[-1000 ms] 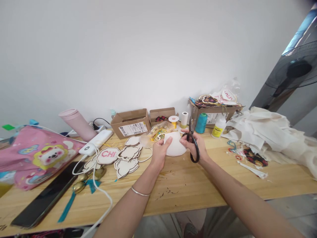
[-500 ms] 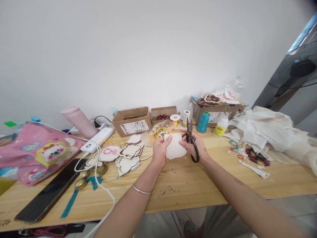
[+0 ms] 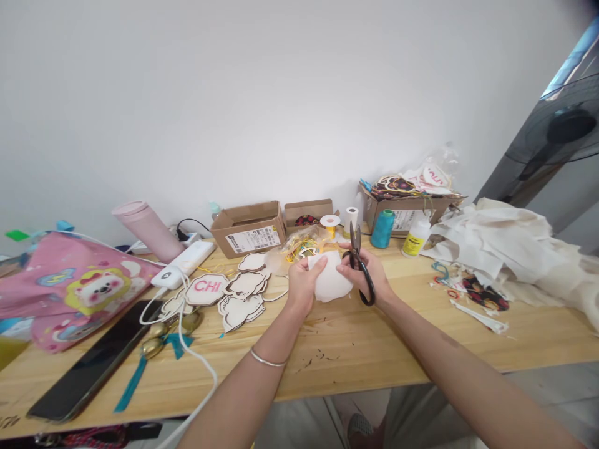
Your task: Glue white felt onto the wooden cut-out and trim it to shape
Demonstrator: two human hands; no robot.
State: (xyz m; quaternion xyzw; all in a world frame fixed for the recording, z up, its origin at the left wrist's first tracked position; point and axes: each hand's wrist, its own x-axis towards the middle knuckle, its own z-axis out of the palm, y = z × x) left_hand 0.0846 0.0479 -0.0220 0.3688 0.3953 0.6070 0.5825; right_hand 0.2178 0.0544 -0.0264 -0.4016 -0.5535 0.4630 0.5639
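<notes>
A white piece of fabric (image 3: 331,284) with rounded edges is held up over the middle of the table. My left hand (image 3: 301,285) pinches its left side, thumb on the near face. My right hand (image 3: 374,274) carries black-handled scissors (image 3: 357,259), blades pointing up, while its thumb and fingertips also touch the fabric's right edge. Left of my hands lies a pile of white cloud-shaped patches (image 3: 243,305), one of them a patch with pink "CHI" letters (image 3: 206,287). Yellow threads (image 3: 302,248) in clear plastic lie just behind the fabric.
Behind stand cardboard boxes (image 3: 248,240), a teal thread cone (image 3: 382,229) and a glue bottle (image 3: 415,236). White cloth (image 3: 510,243) heaps at right. A phone (image 3: 88,368), white cable (image 3: 203,362), power bank (image 3: 185,262), pink tumbler (image 3: 150,231) and pink bag (image 3: 79,287) occupy the left.
Both hands stay nearly in place. The fabric has shifted and tilted slightly in my fingers, and the camera view has moved a little.
</notes>
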